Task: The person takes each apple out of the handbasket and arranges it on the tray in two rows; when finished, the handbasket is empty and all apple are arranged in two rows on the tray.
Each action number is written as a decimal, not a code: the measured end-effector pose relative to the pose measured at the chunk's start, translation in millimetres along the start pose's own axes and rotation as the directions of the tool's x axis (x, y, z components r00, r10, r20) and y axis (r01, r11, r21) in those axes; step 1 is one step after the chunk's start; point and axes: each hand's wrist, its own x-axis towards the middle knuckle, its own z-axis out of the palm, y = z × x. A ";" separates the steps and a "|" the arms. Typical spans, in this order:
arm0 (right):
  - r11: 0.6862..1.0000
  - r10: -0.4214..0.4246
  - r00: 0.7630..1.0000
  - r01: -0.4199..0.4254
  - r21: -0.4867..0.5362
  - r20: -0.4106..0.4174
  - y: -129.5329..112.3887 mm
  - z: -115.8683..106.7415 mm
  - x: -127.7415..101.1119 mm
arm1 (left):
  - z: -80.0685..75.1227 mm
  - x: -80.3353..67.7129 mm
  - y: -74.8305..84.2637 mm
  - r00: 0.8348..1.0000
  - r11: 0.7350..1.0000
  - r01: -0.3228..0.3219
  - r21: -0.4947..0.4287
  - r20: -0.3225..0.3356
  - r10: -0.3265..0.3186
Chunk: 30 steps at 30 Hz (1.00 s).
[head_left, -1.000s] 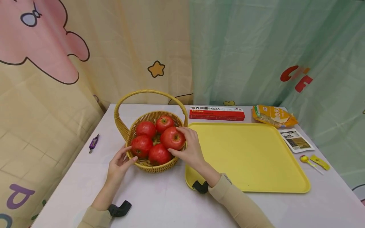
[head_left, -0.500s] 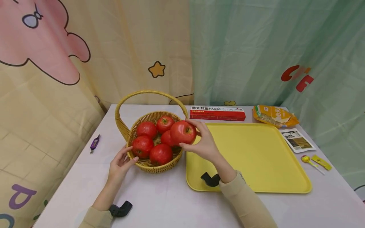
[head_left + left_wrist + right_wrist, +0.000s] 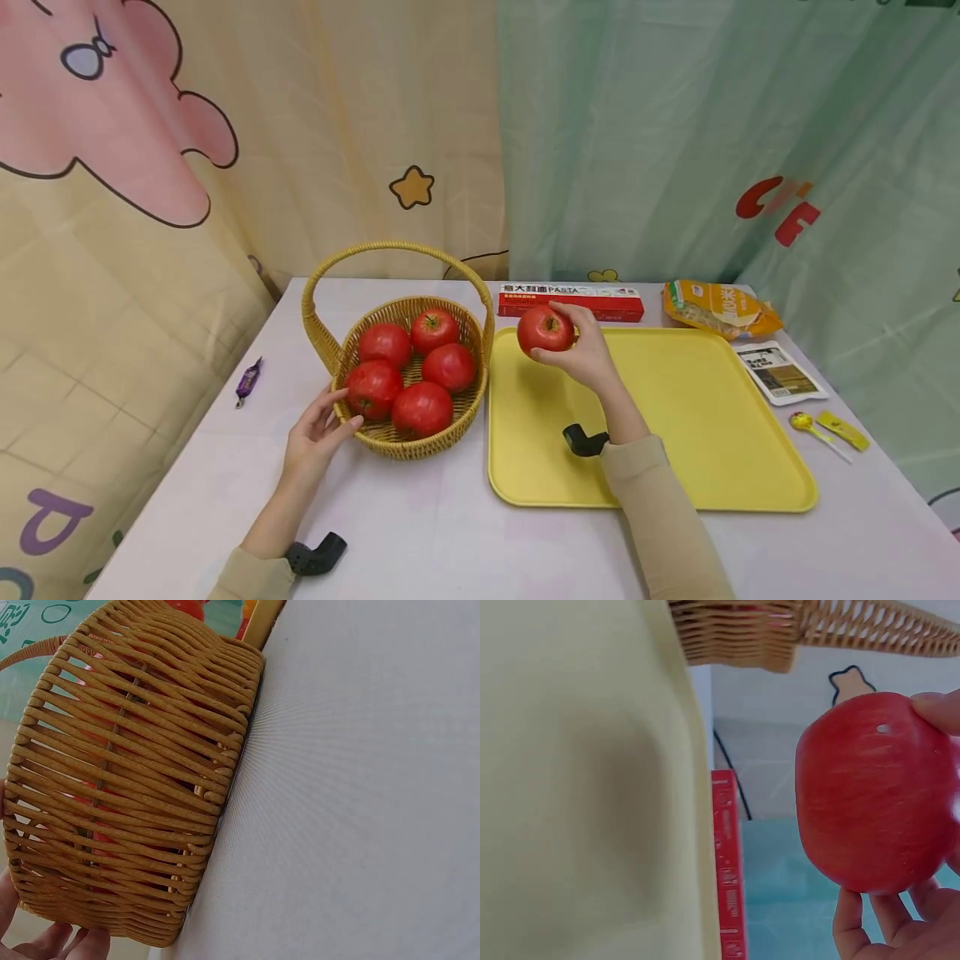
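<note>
In the head view my right hand grips a red apple by its side, raised over the far left part of the yellow tray. The right wrist view shows the same apple between thumb and fingers, clear of the tray. At the left stands a wicker basket with a tall arched handle, and several red apples lie in it. My left hand holds the basket's near left rim, thumb and fingers on either side of it. Its fingertips show at the basket's wall in the left wrist view.
A red pasta box lies behind the tray. An orange food bag, a white-and-brown packet, a lollipop and a yellow wrapped sweet line its right side. A purple wrapped candy lies left of the basket.
My right hand has lifted the apple from the basket and carried it right, over the tray. Another apple it was covering now shows in the basket. The left hand has stayed at the rim.
</note>
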 end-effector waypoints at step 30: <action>0.997 0.053 0.996 -0.049 0.054 -0.071 6.8 -5.0 8.9 | 0.8 -1.2 1.4 1.000 1.000 -0.006 -0.001 0.000 0.006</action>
